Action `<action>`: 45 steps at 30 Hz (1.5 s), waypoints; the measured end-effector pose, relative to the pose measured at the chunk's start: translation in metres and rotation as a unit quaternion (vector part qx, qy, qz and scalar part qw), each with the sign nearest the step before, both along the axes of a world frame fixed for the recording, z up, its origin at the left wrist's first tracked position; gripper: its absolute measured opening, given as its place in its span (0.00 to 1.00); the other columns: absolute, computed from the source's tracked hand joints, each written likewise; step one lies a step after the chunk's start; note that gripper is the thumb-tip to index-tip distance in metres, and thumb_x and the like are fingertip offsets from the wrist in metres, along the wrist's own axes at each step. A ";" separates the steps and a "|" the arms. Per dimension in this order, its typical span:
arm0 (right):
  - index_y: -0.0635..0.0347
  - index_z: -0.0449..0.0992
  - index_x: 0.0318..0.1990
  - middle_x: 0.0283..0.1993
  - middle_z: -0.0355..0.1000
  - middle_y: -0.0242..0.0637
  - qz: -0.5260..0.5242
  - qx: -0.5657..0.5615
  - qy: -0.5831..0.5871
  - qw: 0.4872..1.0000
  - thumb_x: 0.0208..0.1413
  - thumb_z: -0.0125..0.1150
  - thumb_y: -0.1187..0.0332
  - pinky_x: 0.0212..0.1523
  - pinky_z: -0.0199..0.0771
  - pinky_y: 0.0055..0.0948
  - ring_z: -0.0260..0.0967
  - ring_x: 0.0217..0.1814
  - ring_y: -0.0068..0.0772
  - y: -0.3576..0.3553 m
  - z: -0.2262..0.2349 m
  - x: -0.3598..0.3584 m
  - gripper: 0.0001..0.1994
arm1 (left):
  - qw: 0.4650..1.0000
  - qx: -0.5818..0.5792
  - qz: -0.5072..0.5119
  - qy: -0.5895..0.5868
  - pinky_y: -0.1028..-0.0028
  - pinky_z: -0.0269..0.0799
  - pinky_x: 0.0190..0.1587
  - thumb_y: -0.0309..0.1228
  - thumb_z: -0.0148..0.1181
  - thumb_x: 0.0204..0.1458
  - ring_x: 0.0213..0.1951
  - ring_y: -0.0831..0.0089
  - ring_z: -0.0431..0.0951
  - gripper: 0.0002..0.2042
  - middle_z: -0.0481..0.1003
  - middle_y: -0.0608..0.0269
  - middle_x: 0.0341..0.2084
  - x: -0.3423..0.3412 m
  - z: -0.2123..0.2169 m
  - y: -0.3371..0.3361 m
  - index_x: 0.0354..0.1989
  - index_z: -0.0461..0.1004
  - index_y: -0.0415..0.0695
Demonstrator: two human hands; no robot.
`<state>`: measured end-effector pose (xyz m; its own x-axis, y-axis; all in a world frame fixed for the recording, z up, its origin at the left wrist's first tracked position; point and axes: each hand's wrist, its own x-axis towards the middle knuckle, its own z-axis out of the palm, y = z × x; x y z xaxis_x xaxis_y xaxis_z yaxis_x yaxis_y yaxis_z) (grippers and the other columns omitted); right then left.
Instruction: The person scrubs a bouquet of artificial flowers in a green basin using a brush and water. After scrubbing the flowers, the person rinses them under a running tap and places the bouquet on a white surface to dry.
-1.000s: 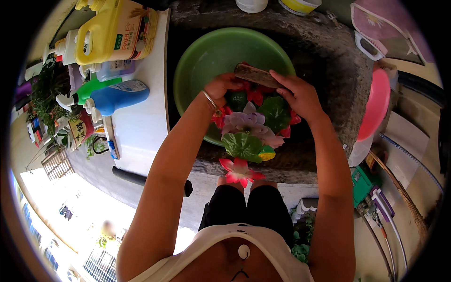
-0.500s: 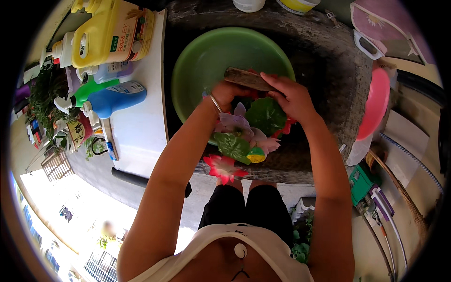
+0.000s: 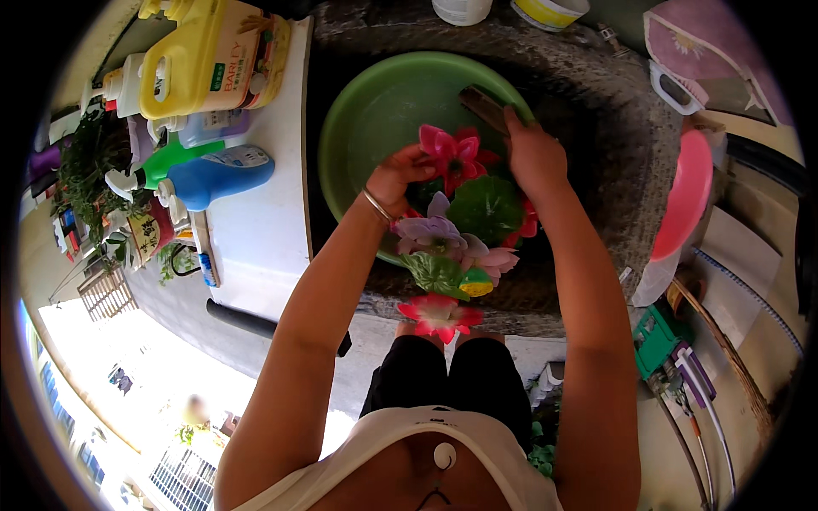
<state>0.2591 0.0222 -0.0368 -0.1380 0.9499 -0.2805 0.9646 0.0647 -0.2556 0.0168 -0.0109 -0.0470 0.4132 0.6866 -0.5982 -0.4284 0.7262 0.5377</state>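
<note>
As the red flower (image 3: pixel 456 162) faces up over the green basin (image 3: pixel 326 170), the left hand (image 3: pixel 399 177) bends its fingers at the petals; whether they pinch them cannot be told. The right hand (image 3: pixel 537 160) grasps a brown block (image 3: pixel 482 109) over the basin's far right part. Nearer the person are a purple flower (image 3: pixel 433 235) and 1 red-and-white flower (image 3: pixel 439 317). Left of the basin, a blue bottle (image 3: pixel 223 177) is on a white counter (image 3: pixel 273 226).

A white surface (image 3: pixel 268 209) stands at the left, just beside a rough, dark grey stone trough (image 3: pixel 626 170). Below it, grey floor (image 3: pixel 183 294) runs toward the lower left into blown-out daylight (image 3: pixel 85 345), bordered by a brown slatted panel (image 3: pixel 107 295) and a barred metal grating (image 3: pixel 181 479). A cream wall (image 3: pixel 656 451) lines the right, in softer shade.
</note>
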 end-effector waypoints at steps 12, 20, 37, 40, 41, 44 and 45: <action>0.41 0.71 0.59 0.39 0.75 0.41 -0.017 -0.017 0.266 0.964 0.57 0.55 0.65 0.38 0.74 0.39 0.74 0.38 0.44 -0.020 0.069 -0.008 0.20 | 1.000 0.026 0.011 -0.012 0.67 0.60 0.62 0.17 0.52 0.47 0.58 0.67 0.69 0.26 0.71 0.57 0.54 -0.012 0.001 -0.003 0.59 0.66 0.36; 0.43 0.71 0.60 0.43 0.75 0.45 -0.119 -0.022 0.227 0.966 0.57 0.57 0.64 0.41 0.73 0.36 0.74 0.41 0.45 -0.028 0.056 0.021 0.21 | 0.999 -0.014 0.029 -0.029 0.65 0.60 0.62 0.22 0.54 0.47 0.58 0.65 0.69 0.27 0.71 0.57 0.54 -0.006 0.015 0.000 0.60 0.65 0.37; 0.62 0.57 0.65 0.40 0.69 0.30 -0.422 -0.249 0.745 0.453 0.64 0.52 0.67 0.32 0.66 0.17 0.65 0.36 0.17 -0.148 0.132 -0.112 0.24 | 0.940 0.050 -0.313 0.125 0.76 0.71 0.32 0.31 0.67 0.46 0.30 0.80 0.74 0.13 0.76 0.68 0.28 0.012 0.013 0.060 0.40 0.77 0.43; 0.62 0.57 0.66 0.45 0.70 0.31 -0.407 -0.214 0.704 0.542 0.64 0.52 0.66 0.39 0.70 0.18 0.68 0.42 0.19 -0.143 0.115 -0.121 0.25 | 0.968 -0.017 -0.236 0.089 0.68 0.77 0.40 0.29 0.64 0.51 0.35 0.68 0.79 0.18 0.77 0.58 0.40 -0.005 0.004 0.054 0.49 0.72 0.38; 0.63 0.58 0.65 0.45 0.70 0.31 -0.417 -0.191 0.693 0.556 0.64 0.53 0.67 0.44 0.72 0.21 0.69 0.45 0.20 -0.140 0.111 -0.120 0.24 | 0.986 -0.029 -0.163 0.033 0.67 0.76 0.43 0.30 0.63 0.52 0.36 0.67 0.79 0.17 0.77 0.58 0.41 -0.011 -0.002 0.047 0.49 0.71 0.37; 0.63 0.60 0.64 0.43 0.71 0.31 -0.364 -0.106 0.664 0.645 0.63 0.53 0.68 0.45 0.73 0.22 0.69 0.45 0.20 -0.123 0.095 -0.100 0.23 | 0.995 -0.090 0.021 -0.037 0.65 0.71 0.52 0.30 0.61 0.53 0.42 0.63 0.78 0.18 0.76 0.57 0.43 -0.019 0.003 0.027 0.50 0.70 0.37; 0.63 0.62 0.62 0.42 0.71 0.31 -0.377 -0.122 0.667 0.630 0.63 0.53 0.68 0.43 0.73 0.22 0.70 0.44 0.20 -0.116 0.096 -0.093 0.21 | 0.989 -0.115 0.076 -0.045 0.64 0.69 0.55 0.30 0.61 0.54 0.45 0.61 0.77 0.18 0.76 0.56 0.44 -0.018 0.008 0.020 0.51 0.69 0.37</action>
